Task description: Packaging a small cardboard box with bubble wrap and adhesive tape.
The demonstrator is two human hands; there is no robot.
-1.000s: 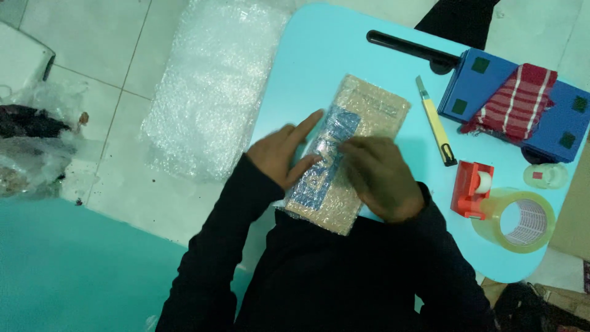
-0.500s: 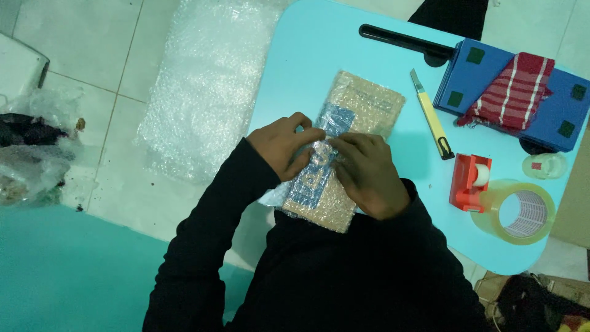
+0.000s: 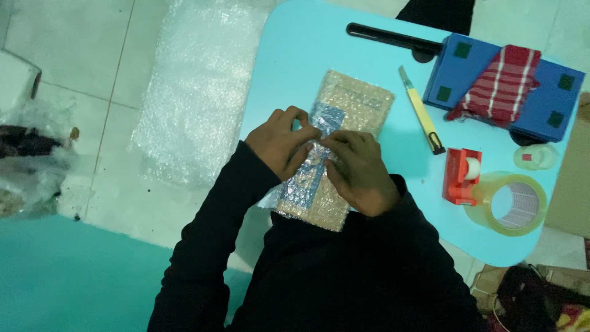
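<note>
I count one bubble-wrapped parcel (image 3: 335,150), one yellow knife (image 3: 421,114), one red tape dispenser (image 3: 461,175), two tape rolls, large (image 3: 507,203) and small (image 3: 536,156), one blue box (image 3: 556,104), one striped cloth (image 3: 501,83).

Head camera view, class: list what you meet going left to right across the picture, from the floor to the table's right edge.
Bubble wrap sheet → left hand → right hand → yellow utility knife → red tape dispenser → clear packing tape roll

Both hands, left (image 3: 279,142) and right (image 3: 359,171), flat on bubble-wrapped parcel (image 3: 341,132) atop light-blue table (image 3: 307,55).
</note>
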